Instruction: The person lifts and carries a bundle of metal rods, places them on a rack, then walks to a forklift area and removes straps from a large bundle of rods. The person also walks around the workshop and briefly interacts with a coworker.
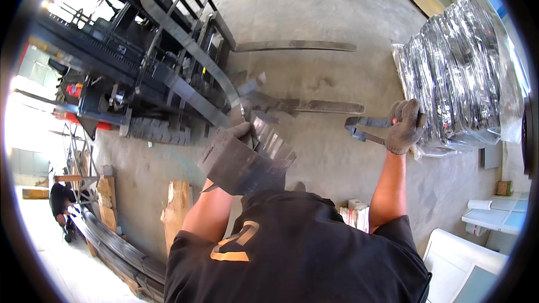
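My left hand (pixel 240 129), in a dark grey work glove, is closed on the upper edge of a dark, bent sheet piece (pixel 238 163). Shiny ribbed strips show at that piece's right side. Grey flat straps (pixel 196 50) slant down from the forklift (pixel 129 62) and end close to my left hand; whether they touch it I cannot tell. Over to the right, my gloved right hand (pixel 405 128) grips a flat dark band (pixel 368 122) bent into a narrow loop pointing left. Its fingers are curled round the band's ends.
Two forks (pixel 295 46) reach right from the forklift, low over the concrete floor. A wrapped stack (pixel 452 73) stands beyond my right hand. Long dark bars (pixel 120 247) and wooden blocks (pixel 177 213) lie at lower left, where another person (pixel 60 205) bends down. A white cabinet (pixel 460 264) is at lower right.
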`<state>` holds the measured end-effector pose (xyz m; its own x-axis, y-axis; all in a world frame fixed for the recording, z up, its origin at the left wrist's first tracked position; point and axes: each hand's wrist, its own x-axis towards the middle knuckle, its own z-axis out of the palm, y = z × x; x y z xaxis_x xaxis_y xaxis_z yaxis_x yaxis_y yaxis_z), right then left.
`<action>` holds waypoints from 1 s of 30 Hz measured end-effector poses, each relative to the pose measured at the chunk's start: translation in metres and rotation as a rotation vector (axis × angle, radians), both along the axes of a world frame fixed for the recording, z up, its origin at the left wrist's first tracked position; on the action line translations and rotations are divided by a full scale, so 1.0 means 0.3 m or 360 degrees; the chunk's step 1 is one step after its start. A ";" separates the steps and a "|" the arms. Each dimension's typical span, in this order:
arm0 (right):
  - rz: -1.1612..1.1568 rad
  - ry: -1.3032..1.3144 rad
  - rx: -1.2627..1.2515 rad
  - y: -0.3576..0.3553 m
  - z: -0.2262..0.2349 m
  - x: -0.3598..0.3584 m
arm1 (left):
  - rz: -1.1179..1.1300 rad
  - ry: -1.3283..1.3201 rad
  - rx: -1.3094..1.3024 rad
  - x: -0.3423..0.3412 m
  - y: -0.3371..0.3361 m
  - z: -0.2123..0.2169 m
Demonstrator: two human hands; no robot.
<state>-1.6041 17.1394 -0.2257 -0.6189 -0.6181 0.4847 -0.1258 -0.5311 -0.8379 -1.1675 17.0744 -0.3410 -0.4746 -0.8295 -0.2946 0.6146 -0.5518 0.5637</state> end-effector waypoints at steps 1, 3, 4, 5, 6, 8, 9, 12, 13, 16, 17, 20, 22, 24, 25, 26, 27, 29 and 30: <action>0.0005 -0.0057 -0.0024 -0.070 -0.003 -0.034 | -0.0018 -0.0107 0.0007 -0.024 -0.102 0.004; -0.0109 -0.0058 0.0048 -0.206 0.024 -0.071 | -0.0101 -0.0446 0.0006 -0.054 -0.335 0.024; -0.0166 -0.0053 0.0087 -0.270 0.034 -0.085 | -0.0138 -0.0572 -0.0006 -0.074 -0.444 0.024; -0.0235 -0.0095 0.0061 -0.334 0.001 -0.141 | -0.0170 -0.0660 -0.0031 -0.104 -0.549 0.029; -0.0261 -0.0048 0.0071 -0.394 0.013 -0.161 | -0.0205 -0.0750 -0.0075 -0.123 -0.662 0.040; -0.0310 0.0036 0.0093 -0.495 0.028 -0.193 | -0.0133 -0.0801 -0.0373 -0.190 -0.838 0.104; -0.0224 0.0091 0.0034 -0.530 0.019 -0.251 | -0.0153 -0.1009 -0.0609 -0.229 -0.936 0.173; -0.0339 -0.0012 0.0042 -0.689 0.022 -0.300 | -0.0045 0.0060 0.0406 -0.305 -1.193 0.313; -0.0320 -0.0089 0.0079 -0.743 0.023 -0.305 | 0.0078 0.0061 0.0583 -0.327 -1.260 0.338; -0.0475 -0.0073 0.0193 -0.970 -0.025 -0.342 | 0.0039 0.0039 -0.0066 -0.317 -1.552 0.189; -0.0486 -0.0021 0.0220 -1.055 -0.043 -0.360 | 0.0037 0.0041 -0.0275 -0.317 -1.632 0.150; -0.0726 0.0194 0.0550 -1.340 -0.096 -0.385 | 0.0067 0.0065 -0.0188 -0.373 -1.832 0.244; -0.0682 0.0158 0.0675 -1.509 -0.155 -0.439 | 0.0077 0.0223 -0.0180 -0.388 -2.001 0.185; -0.0752 0.0101 0.0839 -1.660 -0.281 -0.532 | 0.0052 0.0185 -0.0171 -0.407 -2.185 0.128; -0.0788 0.0119 0.0944 -1.756 -0.328 -0.548 | 0.0049 0.0052 -0.0151 -0.409 -2.286 0.096; -0.0850 0.0159 0.1009 -1.878 -0.346 -0.588 | 0.0055 -0.0159 -0.0177 -0.451 -2.407 0.084; -0.0845 0.0241 0.1013 -1.994 -0.380 -0.651 | 0.0033 -0.0361 -0.0205 -0.507 -2.531 0.071; -0.0770 0.0386 0.1188 -2.154 -0.470 -0.715 | 0.0118 -0.0368 -0.0012 -0.584 -2.725 0.111; -0.0715 0.0391 0.1237 -2.274 -0.407 -0.682 | 0.0261 -0.0316 0.0118 -0.603 -2.795 0.171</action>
<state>-1.8086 16.4573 -0.3478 -0.8138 -0.5512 0.1842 -0.4045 0.3097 -0.8605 -1.3483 16.2359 -0.2898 -0.2626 -0.8632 -0.4312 0.5807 -0.4982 0.6439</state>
